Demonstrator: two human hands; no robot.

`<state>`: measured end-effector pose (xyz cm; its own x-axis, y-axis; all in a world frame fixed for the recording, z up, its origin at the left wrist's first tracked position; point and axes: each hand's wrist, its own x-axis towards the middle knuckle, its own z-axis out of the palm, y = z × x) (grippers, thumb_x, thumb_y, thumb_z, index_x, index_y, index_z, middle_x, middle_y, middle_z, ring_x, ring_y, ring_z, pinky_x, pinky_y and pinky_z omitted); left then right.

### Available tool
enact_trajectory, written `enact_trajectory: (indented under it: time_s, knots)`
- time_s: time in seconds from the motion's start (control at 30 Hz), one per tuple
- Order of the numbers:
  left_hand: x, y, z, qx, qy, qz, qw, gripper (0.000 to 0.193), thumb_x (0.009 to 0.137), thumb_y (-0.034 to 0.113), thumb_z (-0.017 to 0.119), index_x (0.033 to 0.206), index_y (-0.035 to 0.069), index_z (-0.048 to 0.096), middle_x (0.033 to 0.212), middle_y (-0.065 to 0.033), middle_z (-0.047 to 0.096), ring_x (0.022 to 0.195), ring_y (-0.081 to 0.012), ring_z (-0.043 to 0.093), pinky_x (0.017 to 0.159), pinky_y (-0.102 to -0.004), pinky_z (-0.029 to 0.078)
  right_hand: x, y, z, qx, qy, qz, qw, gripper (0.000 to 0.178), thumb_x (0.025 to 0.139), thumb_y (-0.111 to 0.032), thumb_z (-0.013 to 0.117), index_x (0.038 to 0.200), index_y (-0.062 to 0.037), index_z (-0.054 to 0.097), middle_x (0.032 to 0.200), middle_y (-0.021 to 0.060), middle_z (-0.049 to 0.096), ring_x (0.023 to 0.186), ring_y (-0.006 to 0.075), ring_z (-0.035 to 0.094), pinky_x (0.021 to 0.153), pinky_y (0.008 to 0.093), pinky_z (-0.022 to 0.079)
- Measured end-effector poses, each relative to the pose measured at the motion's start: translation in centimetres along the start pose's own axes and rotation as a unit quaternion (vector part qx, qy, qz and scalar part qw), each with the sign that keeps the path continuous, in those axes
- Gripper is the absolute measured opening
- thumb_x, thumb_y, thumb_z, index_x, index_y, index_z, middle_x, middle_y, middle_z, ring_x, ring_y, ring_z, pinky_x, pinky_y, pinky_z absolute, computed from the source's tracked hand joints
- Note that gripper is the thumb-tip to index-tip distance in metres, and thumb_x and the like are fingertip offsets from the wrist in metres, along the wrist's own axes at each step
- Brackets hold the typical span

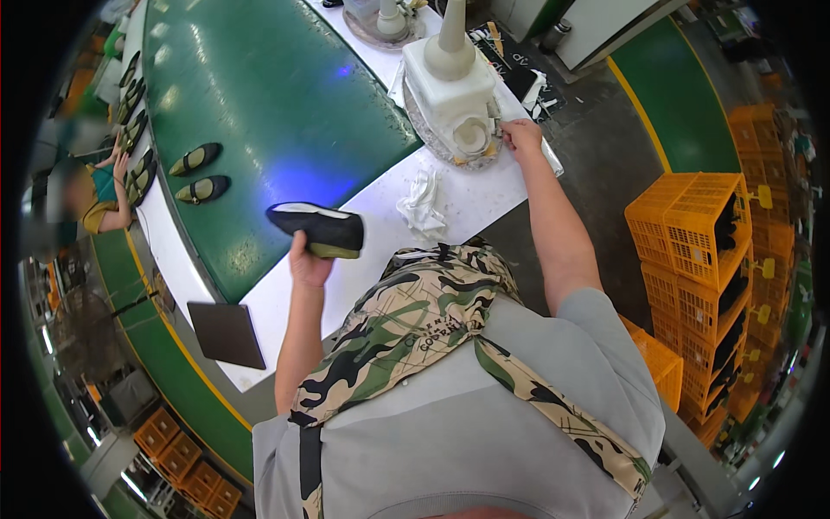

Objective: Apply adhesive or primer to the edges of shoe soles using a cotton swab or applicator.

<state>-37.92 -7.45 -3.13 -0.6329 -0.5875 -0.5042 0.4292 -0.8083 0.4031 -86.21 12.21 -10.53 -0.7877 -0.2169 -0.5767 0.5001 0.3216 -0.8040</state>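
My left hand (311, 264) is closed around a black shoe (322, 227), raised over the near edge of the work surface. A white strip runs along the shoe's upper side, and an olive-green patch shows at its lower right end. At the right, my right hand (524, 138) is stretched out with its fingers drawn together at the edge of a white, residue-crusted container (443, 82). What those fingers grip, if anything, is too small to make out. A pale bottle-like neck rises from the container. A crumpled white cloth (422, 206) lies between my hands.
A pair of dark shoes (203, 189) rests on the green conveyor belt (268, 95). More shoes (134, 130) line its far side, beside another person (108, 195). A dark flat panel (226, 335) sits at the left corner. Orange crates (683, 221) are stacked at the right.
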Motion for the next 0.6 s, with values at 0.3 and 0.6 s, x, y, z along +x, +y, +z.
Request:
enact_trajectory:
  time_s: [0.3,0.6]
  knots:
    - [-0.7,-7.2,4.0,0.047,0.033,0.021,0.998,0.045,0.084,0.014,0.068,0.126,0.004,0.055,0.125,-0.0117,0.063,0.119,-0.0297,0.057,0.110,-0.0455,0.040,-3.6,-1.7,-3.4,-0.038,-0.049,-0.123,0.991,0.019,0.078,-0.010,0.079,0.086,-0.0030,0.063,0.071,0.0041,0.065,0.058,0.0116,0.061,0.049,0.0255,0.044]
    - [-2.1,-9.9,8.2,0.125,0.032,0.089,0.988,0.044,0.077,0.006,0.070,0.118,0.000,0.055,0.113,-0.0103,0.063,0.107,-0.0260,0.060,0.102,-0.0400,0.045,-8.8,-4.1,0.2,-0.360,-0.099,-0.550,0.747,0.004,0.074,-0.006,0.066,0.077,-0.0079,0.063,0.075,0.0110,0.063,0.077,0.0331,0.063,0.067,0.0450,0.049]
